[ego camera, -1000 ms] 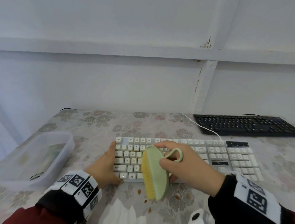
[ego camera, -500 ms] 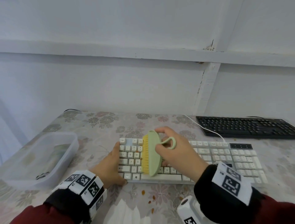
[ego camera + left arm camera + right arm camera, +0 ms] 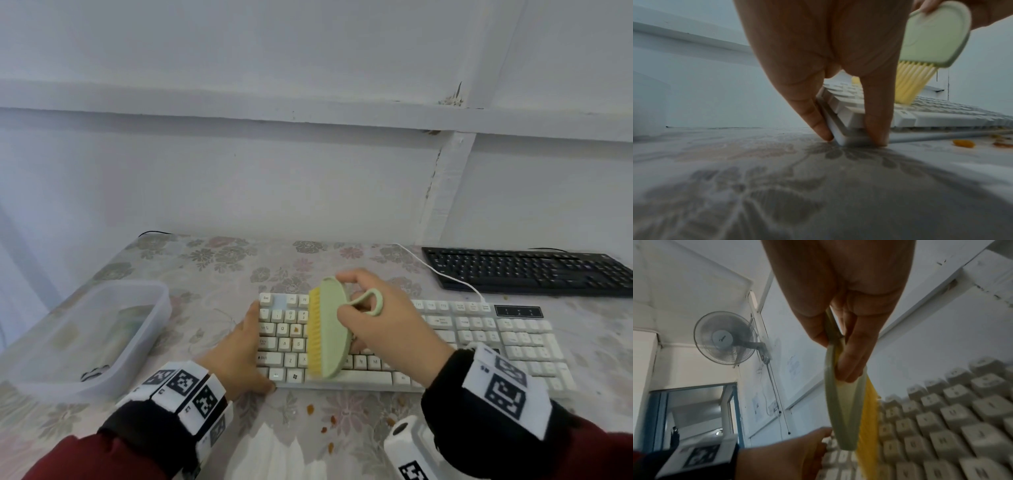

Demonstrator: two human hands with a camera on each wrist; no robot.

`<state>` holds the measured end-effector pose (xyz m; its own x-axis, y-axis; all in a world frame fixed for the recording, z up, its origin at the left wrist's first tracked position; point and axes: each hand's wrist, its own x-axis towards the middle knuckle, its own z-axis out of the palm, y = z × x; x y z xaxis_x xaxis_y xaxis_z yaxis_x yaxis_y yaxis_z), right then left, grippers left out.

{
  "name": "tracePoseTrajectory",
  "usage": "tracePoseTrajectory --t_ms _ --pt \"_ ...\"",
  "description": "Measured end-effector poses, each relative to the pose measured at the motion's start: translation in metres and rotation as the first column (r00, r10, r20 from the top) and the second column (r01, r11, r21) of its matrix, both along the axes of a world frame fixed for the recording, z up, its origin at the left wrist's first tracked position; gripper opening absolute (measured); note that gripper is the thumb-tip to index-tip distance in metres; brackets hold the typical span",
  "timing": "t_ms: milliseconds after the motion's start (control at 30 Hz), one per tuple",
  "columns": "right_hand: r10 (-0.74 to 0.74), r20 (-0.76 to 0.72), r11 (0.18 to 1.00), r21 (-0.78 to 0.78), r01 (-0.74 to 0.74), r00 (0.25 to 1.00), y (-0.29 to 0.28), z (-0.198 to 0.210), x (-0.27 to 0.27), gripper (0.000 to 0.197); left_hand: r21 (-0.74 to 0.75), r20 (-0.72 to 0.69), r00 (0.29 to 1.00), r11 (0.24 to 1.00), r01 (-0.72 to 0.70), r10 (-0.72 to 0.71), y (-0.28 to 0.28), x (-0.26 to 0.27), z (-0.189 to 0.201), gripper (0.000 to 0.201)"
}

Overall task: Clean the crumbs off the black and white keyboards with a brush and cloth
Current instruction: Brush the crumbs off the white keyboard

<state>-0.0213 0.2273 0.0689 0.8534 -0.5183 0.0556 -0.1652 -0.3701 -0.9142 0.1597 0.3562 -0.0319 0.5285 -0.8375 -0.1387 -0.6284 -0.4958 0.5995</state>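
Two keyboards lie on the worktop (image 3: 212, 274): the white keyboard (image 3: 445, 346) near, the black keyboard (image 3: 524, 270) beyond. One brush (image 3: 330, 330) — light, stiff-backed, soft-bristled — stands on the white keys, the right hand (image 3: 383, 325) clamped on its back. Left hand (image 3: 239, 356), fingers straight, braces the light board's corner. Several crumbs (image 3: 310, 409) remain.

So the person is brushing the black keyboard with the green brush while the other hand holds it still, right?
Not quite. The head view shows the green brush, held by the right hand, sweeping the white keyboard, not the black keyboard, which lies untouched farther back. The left hand does steady the white keyboard's corner.
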Motion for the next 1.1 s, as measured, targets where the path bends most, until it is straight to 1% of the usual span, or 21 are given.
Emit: tracePoseTrajectory --t_ms 100,167,233,367,433,533,633,733,833,900,1000,1100 --pt "0.072 -0.086 0.997 0.039 -0.069 0.994 0.01 -0.008 -0.005 0.034 0.009 0.0 1.0 1.0 -0.008 0.008 0.0 0.001 -0.001 0.13" --pt "0.086 -0.095 0.995 0.063 -0.08 0.992 0.01 -0.006 -0.008 0.034 0.0 0.003 1.0 1.0 -0.007 0.007 0.0 -0.001 0.0 0.129" --pt "0.076 -0.061 0.995 0.077 -0.071 0.995 0.007 0.003 -0.009 0.032 0.004 0.007 1.0 1.0 -0.009 0.009 0.0 -0.003 0.003 0.128" --pt "-0.017 0.059 0.999 -0.03 0.019 0.998 0.0 0.009 -0.002 0.036 0.022 0.02 1.0 1.0 -0.001 0.001 0.0 -0.006 0.008 0.128" --pt "-0.005 0.015 0.999 -0.049 0.006 1.0 0.003 0.003 -0.002 0.034 0.03 0.013 1.0 1.0 -0.004 0.004 0.0 -0.007 0.009 0.127" --pt "0.077 -0.088 0.997 0.002 -0.077 0.993 0.012 -0.008 -0.007 0.033 0.03 0.002 1.0 0.999 -0.014 0.014 0.0 -0.005 0.007 0.13" --pt "0.1 -0.12 0.995 0.007 -0.1 0.988 0.014 -0.008 -0.014 0.034 0.037 0.005 1.0 0.999 -0.025 0.025 0.0 -0.005 0.007 0.132" --pt "0.094 -0.07 0.993 0.074 -0.089 0.993 0.009 0.005 -0.014 0.033 0.005 -0.001 1.0 1.0 -0.005 0.005 0.001 -0.006 0.008 0.128" --pt "0.029 0.045 0.999 0.041 -0.031 0.999 -0.001 0.014 -0.006 0.032 0.002 0.003 1.0 1.0 0.01 -0.01 0.001 -0.007 0.009 0.126" --pt "-0.018 0.091 1.0 0.023 0.016 0.996 -0.006 0.014 0.001 0.033 0.008 0.012 1.0 1.0 0.005 -0.005 0.001 -0.007 0.01 0.127" --pt "-0.028 0.102 0.999 0.022 0.026 0.994 -0.004 0.007 0.011 0.037 0.027 0.02 1.0 1.0 -0.003 0.002 0.0 -0.007 0.01 0.129" --pt "0.007 0.057 0.999 0.033 -0.008 0.998 0.006 -0.003 0.015 0.034 0.024 0.02 1.0 1.0 0.001 -0.002 0.0 -0.007 0.01 0.129"
